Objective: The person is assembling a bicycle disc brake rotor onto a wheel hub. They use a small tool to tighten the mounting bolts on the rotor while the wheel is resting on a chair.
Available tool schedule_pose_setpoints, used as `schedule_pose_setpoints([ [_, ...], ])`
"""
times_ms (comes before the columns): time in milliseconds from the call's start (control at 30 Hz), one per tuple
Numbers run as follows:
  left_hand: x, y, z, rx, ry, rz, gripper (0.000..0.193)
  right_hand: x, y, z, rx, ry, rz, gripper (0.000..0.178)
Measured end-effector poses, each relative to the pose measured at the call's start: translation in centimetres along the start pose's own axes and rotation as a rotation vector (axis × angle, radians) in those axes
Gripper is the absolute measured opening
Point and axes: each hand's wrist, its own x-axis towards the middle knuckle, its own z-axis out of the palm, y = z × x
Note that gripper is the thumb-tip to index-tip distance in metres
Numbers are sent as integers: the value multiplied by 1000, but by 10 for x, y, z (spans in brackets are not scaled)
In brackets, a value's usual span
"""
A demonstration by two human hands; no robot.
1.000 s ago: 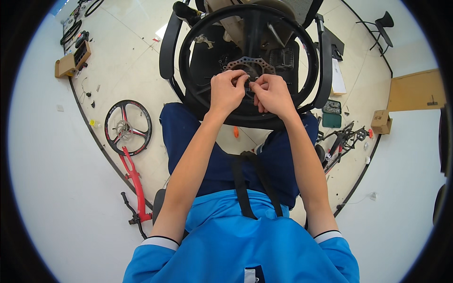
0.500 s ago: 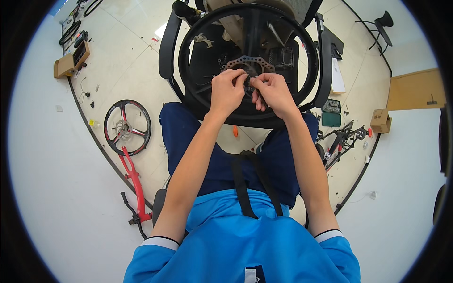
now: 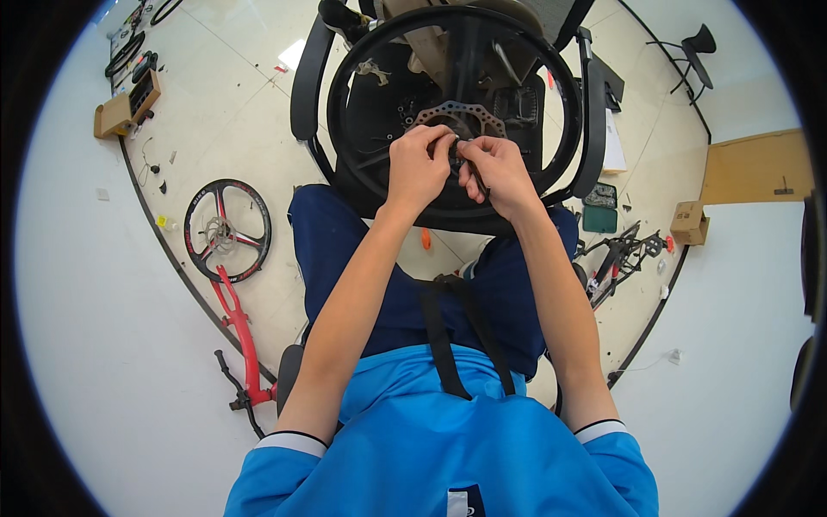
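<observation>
A black spoked wheel (image 3: 572,112) lies flat across the seat of a black office chair (image 3: 310,95). A silver, hole-drilled brake disc (image 3: 457,107) sits at its hub. My left hand (image 3: 419,169) is over the near side of the hub, thumb and forefinger pinched; whatever lies between them is too small to make out. Right beside it, my right hand (image 3: 503,172) has thumb and forefinger closed, with a thin dark tool (image 3: 480,179) running down along its curled fingers. The fingertips of both hands nearly meet beside the disc and hide the hub's centre.
Small dark parts (image 3: 405,112) and a black case (image 3: 519,103) rest on the seat. On the floor lie a three-spoke wheel (image 3: 264,226), a red fork (image 3: 246,340), an orange object (image 3: 425,239), a green case (image 3: 600,218) and a dark bike frame (image 3: 613,263). Cardboard boxes stand by both walls.
Both hands stay at the hub with little movement; the dark tool along my right hand shows more plainly. The view has shifted slightly.
</observation>
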Motion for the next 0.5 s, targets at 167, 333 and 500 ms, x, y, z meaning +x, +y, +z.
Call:
schedule_pose_setpoints([
  [167, -2, 2, 1, -21, 20, -20, 11, 3, 6, 3, 187, -4, 59, 24],
  [333, -8, 4, 6, -93, 105, -112, 14, 1, -2, 6, 157, 34, 128, 24],
  [500, -10, 12, 6, -208, 102, -287, 19, 6, 2, -1, 261, 37, 207, 23],
])
